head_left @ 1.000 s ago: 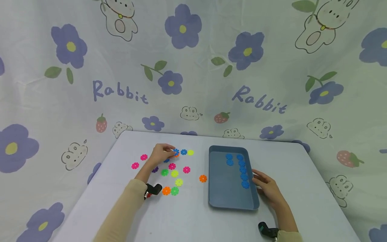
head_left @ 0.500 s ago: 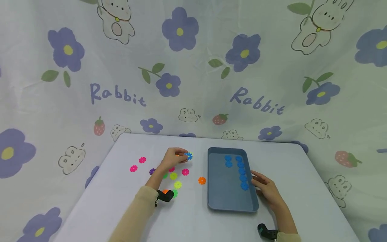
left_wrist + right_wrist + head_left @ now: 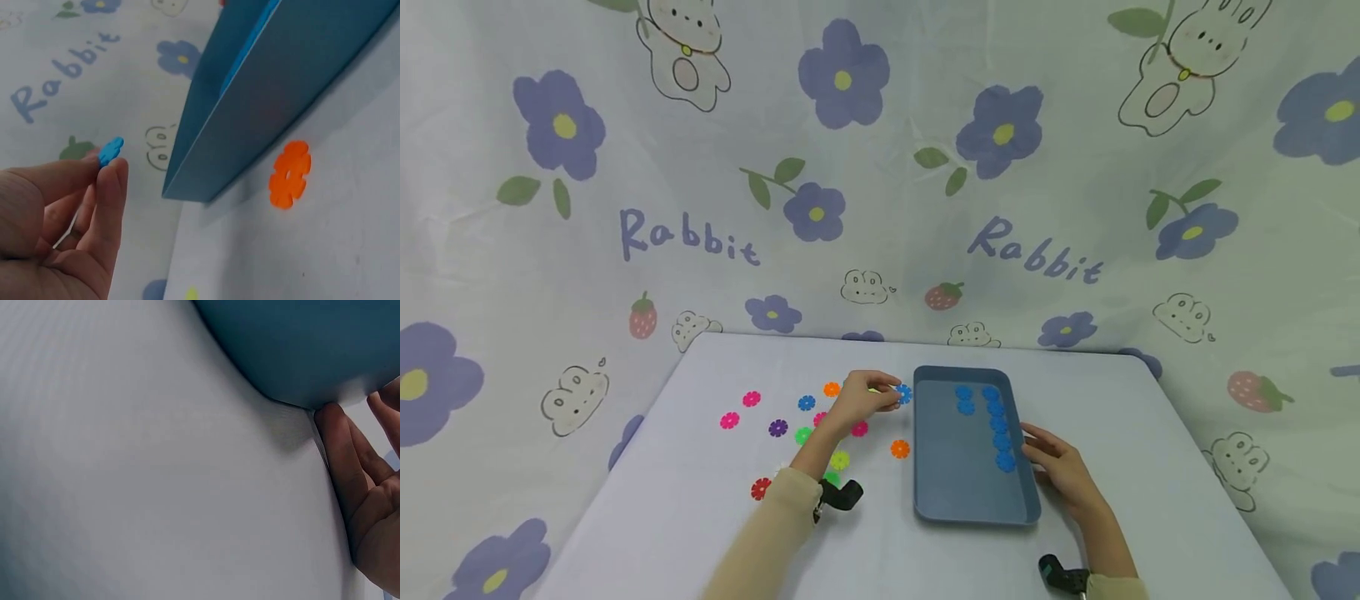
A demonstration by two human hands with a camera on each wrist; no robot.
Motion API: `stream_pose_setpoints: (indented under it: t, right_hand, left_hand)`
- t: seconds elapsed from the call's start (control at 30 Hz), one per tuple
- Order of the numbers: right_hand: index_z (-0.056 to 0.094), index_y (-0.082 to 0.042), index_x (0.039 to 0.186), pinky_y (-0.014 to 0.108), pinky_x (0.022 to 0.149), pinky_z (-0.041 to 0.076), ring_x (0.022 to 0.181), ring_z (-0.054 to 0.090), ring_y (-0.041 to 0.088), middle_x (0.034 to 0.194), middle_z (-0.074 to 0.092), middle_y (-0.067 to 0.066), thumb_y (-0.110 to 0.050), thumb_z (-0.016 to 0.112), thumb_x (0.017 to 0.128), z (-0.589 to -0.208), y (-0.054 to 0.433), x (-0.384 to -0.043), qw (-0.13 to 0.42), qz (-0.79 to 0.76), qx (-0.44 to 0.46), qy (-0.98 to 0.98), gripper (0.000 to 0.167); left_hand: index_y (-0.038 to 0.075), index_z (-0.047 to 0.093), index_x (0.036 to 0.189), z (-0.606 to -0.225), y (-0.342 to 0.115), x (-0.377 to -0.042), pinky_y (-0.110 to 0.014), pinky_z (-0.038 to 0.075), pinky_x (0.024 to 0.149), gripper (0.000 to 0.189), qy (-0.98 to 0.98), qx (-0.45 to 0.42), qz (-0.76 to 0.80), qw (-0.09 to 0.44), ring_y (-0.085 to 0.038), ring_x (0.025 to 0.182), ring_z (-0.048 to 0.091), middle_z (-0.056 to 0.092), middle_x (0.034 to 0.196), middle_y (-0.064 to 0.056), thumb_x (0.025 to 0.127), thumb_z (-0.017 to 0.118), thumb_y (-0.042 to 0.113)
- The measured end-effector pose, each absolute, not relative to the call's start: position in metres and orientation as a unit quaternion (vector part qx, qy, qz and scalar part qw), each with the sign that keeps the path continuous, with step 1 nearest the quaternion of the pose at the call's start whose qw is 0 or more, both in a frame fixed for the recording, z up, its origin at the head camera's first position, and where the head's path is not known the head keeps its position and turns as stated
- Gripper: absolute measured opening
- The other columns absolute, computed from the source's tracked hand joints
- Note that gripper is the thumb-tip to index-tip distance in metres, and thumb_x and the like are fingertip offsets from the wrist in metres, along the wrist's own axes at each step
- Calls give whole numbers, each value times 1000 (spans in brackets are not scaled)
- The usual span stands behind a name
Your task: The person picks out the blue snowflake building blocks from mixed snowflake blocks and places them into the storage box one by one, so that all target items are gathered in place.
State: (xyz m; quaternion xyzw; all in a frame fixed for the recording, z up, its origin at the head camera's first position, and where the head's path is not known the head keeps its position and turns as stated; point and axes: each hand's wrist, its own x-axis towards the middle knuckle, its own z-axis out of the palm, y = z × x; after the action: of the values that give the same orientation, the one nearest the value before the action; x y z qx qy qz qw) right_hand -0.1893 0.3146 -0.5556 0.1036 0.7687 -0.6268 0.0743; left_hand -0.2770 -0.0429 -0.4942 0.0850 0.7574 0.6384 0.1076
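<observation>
My left hand (image 3: 863,402) pinches a blue snowflake disc (image 3: 904,394) between thumb and fingertips, just outside the left rim near the far left corner of the grey-blue tray (image 3: 955,492). In the left wrist view the same disc stands on edge at the fingertips, beside the tray's wall (image 3: 250,119). Several blue discs (image 3: 1000,425) lie in the tray, most in a column along its right side, with a shorter pair (image 3: 965,400) to their left. My right hand (image 3: 1063,467) touches the tray's right side; the right wrist view shows its fingertips at the wall's lower edge.
Loose discs lie on the white table left of the tray: an orange one (image 3: 900,449) close to it, a purple one (image 3: 778,427), a blue one (image 3: 807,402), a red one (image 3: 761,488), and several pink, green and yellow ones. My left forearm hides some. A patterned curtain (image 3: 880,167) hangs behind.
My left hand has carried the blue disc rightward from the loose discs to the tray's left rim. My right hand stays at the tray's right side. The head view has shifted slightly.
</observation>
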Motion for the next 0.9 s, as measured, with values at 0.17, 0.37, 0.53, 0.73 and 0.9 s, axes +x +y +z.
stream_pose_setpoints:
  t: [0.17,0.37,0.53,0.73,0.9]
  right_hand:
    - [46,-13,146,32,82,51,121,50,29,145,42,20,-30,68,92,-559,314,-188,78,-626,112,768,60]
    - [47,-15,145,32,83,51,122,49,29,144,43,18,-27,66,93,-559,316,-190,73,-626,108,769,56]
    - [47,-14,145,32,81,51,121,49,29,144,43,19,-29,68,92,-559,315,-191,78,-622,110,771,58]
    - [48,-14,144,32,82,51,119,51,27,143,45,19,-30,69,92,-560,315,-191,81,-624,104,770,59]
    - [48,-13,144,32,82,51,117,52,25,142,44,19,-31,69,91,-559,316,-190,76,-625,105,770,60]
  left_hand:
    - [-6,67,113,-489,-26,-273,-33,58,75,27,750,110,640,125,-33,83,70,59,91,-16,88,71,3]
    - [-6,67,113,-487,-7,-269,-30,58,73,28,745,116,645,128,-26,78,69,60,91,-17,88,72,5]
    - [-5,67,114,-489,9,-265,-36,58,75,27,726,121,662,139,-36,84,69,62,93,-21,88,71,4]
    - [-7,68,110,-492,30,-265,-44,57,77,24,719,117,669,148,-37,81,69,63,85,-16,87,71,1]
    - [-7,68,109,-492,43,-267,-38,58,73,24,733,120,652,152,-22,71,70,62,82,-11,87,71,2]
